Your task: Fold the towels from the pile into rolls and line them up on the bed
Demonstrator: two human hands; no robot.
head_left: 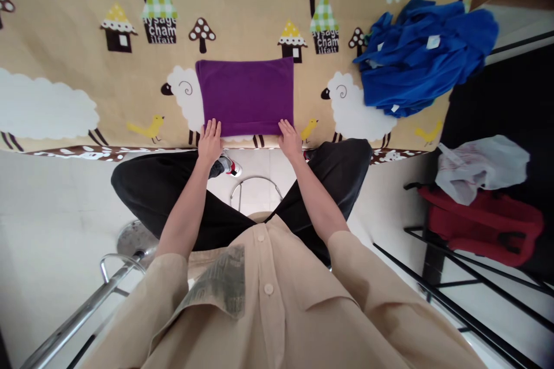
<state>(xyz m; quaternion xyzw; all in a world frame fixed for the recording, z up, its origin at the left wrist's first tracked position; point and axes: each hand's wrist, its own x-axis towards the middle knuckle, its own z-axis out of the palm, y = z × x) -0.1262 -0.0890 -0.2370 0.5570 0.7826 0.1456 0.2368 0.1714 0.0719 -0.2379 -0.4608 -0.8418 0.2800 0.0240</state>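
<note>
A purple cloth (pixel 246 95), folded into a flat rectangle, lies on the patterned tablecloth (pixel 251 23) close to the table's near edge. Its near left corner is under the fingertips of my left hand (pixel 210 141), which rests flat with the fingers stretched out. My right hand (pixel 289 138) touches the near right corner in the same way, fingers extended and not gripping. A rumpled pile of blue cloth (pixel 426 57) with small white labels sits further right on the table, apart from both hands.
My legs in black trousers (pixel 337 179) are under the table edge. To the right are a white plastic bag (pixel 482 167), a red bag (pixel 485 228) and black metal bars (pixel 459 285). A chrome stool frame (pixel 86 311) stands at the lower left.
</note>
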